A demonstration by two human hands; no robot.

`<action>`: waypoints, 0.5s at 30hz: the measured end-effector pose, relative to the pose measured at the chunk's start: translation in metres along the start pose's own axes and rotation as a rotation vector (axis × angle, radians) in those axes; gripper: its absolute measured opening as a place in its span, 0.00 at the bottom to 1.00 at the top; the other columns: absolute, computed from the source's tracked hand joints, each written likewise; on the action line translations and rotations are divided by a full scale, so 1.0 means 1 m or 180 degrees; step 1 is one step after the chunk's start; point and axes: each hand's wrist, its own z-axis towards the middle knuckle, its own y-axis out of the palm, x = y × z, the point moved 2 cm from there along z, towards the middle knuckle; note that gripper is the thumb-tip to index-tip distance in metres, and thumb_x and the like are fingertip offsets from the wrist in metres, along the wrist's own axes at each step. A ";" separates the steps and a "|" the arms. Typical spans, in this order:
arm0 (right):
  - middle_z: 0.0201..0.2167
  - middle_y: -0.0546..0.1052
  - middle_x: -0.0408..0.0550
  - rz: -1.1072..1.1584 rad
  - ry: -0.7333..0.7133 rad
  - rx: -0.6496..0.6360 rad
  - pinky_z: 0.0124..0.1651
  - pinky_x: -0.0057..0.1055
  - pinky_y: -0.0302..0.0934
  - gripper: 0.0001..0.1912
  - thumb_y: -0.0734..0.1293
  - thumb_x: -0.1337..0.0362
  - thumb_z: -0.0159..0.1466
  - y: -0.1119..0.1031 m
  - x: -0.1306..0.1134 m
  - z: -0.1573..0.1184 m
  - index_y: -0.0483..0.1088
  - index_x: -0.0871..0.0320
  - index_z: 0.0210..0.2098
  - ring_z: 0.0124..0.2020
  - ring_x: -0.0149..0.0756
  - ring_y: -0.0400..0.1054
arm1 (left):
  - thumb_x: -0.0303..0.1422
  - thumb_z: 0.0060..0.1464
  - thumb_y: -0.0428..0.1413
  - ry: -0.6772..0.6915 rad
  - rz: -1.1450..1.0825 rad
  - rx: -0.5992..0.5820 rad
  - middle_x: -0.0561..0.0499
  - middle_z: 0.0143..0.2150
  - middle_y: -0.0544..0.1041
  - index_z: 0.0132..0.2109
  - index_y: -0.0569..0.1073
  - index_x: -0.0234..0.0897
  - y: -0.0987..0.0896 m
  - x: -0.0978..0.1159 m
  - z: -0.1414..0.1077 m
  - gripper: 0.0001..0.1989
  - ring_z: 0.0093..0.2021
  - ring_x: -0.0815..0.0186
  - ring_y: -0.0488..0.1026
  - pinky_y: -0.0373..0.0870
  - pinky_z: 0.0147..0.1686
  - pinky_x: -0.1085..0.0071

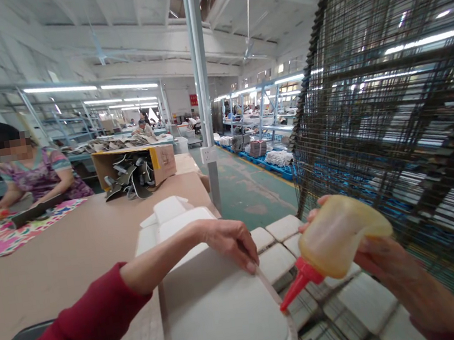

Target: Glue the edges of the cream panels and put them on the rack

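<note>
My right hand point(377, 258) is wrapped round a yellowish squeeze bottle point(331, 234). The bottle is tilted downward, and its red nozzle point(297, 289) points at the right edge of a white panel with rounded corners point(221, 311). The nozzle tip is at or very close to that edge; contact cannot be made out. Farther along the same edge, my left hand point(231, 242) has its fingers curled and closed on the rim of the panel. Behind the left forearm, more white pieces point(171, 209) lie stacked.
Left is a brown tabletop point(74, 253) bearing a cardboard box point(165, 164) of dark curved pieces. A co-worker point(41, 173) works at patterned cloth. A wire rack point(388, 85) rises at the right, with white pads point(367, 299) on its lower grid. A metal post point(200, 83) stands ahead.
</note>
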 end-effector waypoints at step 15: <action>0.43 0.81 0.53 0.0153 -0.0027 0.0793 0.43 0.43 0.74 0.37 0.85 0.53 0.41 0.014 0.006 -0.012 0.77 0.51 0.49 0.41 0.54 0.77 | 0.60 0.34 0.69 -0.0097 -0.0071 0.0332 0.52 0.28 0.81 0.31 0.85 0.35 -0.008 -0.014 -0.012 0.31 0.31 0.65 0.73 0.68 0.30 0.74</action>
